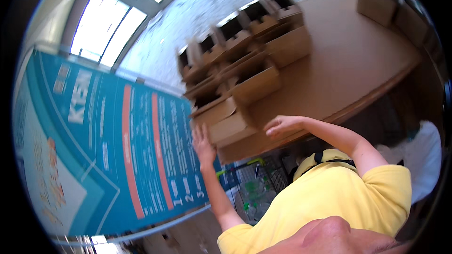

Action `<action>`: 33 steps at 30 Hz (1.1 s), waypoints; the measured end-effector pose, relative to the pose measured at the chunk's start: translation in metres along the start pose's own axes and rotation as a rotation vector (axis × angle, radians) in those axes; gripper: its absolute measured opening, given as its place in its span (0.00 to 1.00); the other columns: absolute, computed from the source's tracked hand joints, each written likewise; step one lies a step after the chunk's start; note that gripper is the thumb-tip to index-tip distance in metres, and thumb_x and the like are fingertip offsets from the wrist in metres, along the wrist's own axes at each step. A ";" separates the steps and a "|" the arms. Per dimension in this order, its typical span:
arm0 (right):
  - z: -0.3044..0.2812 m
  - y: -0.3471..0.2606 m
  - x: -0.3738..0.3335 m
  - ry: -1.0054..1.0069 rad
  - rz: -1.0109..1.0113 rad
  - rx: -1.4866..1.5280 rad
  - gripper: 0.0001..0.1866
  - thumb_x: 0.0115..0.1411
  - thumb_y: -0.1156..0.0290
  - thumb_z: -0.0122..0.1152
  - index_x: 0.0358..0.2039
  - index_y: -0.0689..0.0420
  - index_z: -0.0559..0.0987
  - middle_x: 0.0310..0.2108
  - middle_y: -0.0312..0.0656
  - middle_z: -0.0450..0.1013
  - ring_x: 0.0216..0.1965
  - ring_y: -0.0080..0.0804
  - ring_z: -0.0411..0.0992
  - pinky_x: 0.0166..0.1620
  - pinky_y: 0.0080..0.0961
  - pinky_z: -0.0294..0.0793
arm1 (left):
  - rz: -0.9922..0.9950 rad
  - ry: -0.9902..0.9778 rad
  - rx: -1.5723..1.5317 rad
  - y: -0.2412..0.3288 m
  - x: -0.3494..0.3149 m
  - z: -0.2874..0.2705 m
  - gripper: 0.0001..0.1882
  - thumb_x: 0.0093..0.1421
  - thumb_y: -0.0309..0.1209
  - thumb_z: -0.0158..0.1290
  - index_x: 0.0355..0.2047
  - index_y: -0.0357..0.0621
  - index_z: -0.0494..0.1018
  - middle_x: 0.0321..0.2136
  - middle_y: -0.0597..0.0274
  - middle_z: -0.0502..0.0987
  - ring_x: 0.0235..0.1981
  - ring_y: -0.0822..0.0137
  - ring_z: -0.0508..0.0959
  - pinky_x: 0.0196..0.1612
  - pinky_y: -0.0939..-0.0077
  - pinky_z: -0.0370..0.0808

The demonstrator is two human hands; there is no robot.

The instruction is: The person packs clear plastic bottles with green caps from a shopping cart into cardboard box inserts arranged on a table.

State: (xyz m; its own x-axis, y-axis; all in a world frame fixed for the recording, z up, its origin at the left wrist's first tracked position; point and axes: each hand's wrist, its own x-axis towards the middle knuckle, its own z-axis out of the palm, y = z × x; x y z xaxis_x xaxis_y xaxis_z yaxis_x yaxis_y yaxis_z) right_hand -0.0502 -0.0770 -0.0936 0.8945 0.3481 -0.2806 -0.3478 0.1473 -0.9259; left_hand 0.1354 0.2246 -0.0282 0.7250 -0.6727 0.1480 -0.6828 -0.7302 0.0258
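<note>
My left hand point(204, 146) lies against the left end of the nearest open cardboard box point(228, 134), its fingers stretched and spread. To the right of that box, my right hand point(281, 125) hangs over the table's near edge, apart from the box. Its fingers are loosely bent and nothing shows in them. Behind the nearest box stand several more open-topped brown boxes, among them a middle box point(259, 84) and a right-hand box point(294, 44). Their insides are dark and blurred, so I cannot tell what they hold.
The boxes stand on a brown table point(348, 51). More boxes point(376, 2) stand at its far right. A large teal printed panel point(108, 160) rises on the left. Below the near edge is a wire basket point(254, 178) with clear plastic items, and a white covered shape point(421, 160) is at right.
</note>
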 end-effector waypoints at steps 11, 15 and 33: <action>-0.348 0.068 -0.388 1.095 0.135 -0.757 0.25 0.48 0.61 0.66 0.43 0.63 0.77 0.33 0.46 0.77 0.35 0.33 0.75 0.41 0.31 0.75 | -0.017 0.246 -0.375 0.293 0.020 0.023 0.30 0.49 0.22 0.58 0.55 0.39 0.66 0.61 0.43 0.58 0.62 0.44 0.57 0.63 0.56 0.56; -0.467 -0.042 -0.478 1.637 0.095 -1.261 0.31 0.49 0.69 0.64 0.55 0.61 0.68 0.56 0.51 0.64 0.59 0.45 0.62 0.61 0.34 0.62 | 0.272 -0.001 -0.525 0.423 0.056 0.050 0.28 0.51 0.24 0.58 0.54 0.40 0.66 0.61 0.44 0.58 0.62 0.44 0.58 0.63 0.58 0.57; -0.568 -0.087 -0.478 1.346 0.673 -1.317 0.13 0.47 0.77 0.65 0.36 0.60 0.79 0.40 0.53 0.75 0.45 0.51 0.73 0.46 0.40 0.75 | 0.078 -0.223 -0.629 0.439 0.005 0.074 0.17 0.55 0.26 0.53 0.45 0.33 0.72 0.44 0.42 0.75 0.47 0.47 0.74 0.51 0.62 0.71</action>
State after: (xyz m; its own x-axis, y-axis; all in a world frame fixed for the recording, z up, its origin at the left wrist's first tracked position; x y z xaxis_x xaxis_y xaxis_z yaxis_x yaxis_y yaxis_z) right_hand -0.2878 -0.7818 -0.0225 0.5496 -0.8354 0.0083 -0.8352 -0.5497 -0.0172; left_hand -0.1535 -0.1082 -0.0896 0.6264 -0.7787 -0.0337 -0.6079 -0.5151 0.6043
